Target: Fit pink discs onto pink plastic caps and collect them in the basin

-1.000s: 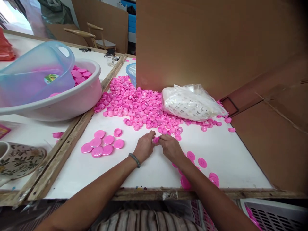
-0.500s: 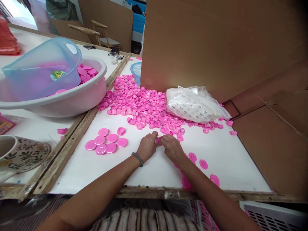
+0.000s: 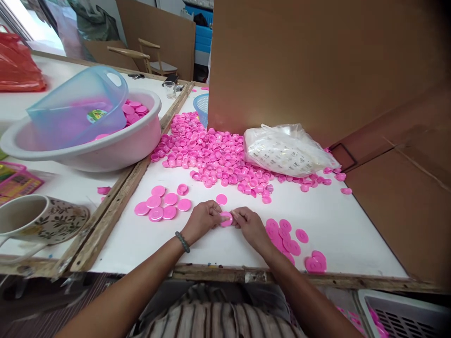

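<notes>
My left hand (image 3: 201,219) and my right hand (image 3: 249,224) meet over the white table (image 3: 218,244), both pinching one pink round cap (image 3: 226,218) between their fingertips. A single flat pink disc (image 3: 221,199) lies just beyond them. Several flat pink discs (image 3: 162,204) sit in a group to the left, and more pink discs (image 3: 286,238) lie to the right of my right wrist. A large heap of small pink caps (image 3: 214,157) spreads across the far part of the table.
A clear plastic bag (image 3: 287,149) lies at the heap's right end against a cardboard wall (image 3: 317,65). A white basin (image 3: 116,143) holds a blue tub (image 3: 81,105) and pink discs. A floral mug (image 3: 38,218) stands at left. A blue basket (image 3: 201,105) sits behind.
Both hands have drawn back from the heap toward me, now holding a larger pink cap between them. A single disc now shows on the table beyond them. The camera has shifted.
</notes>
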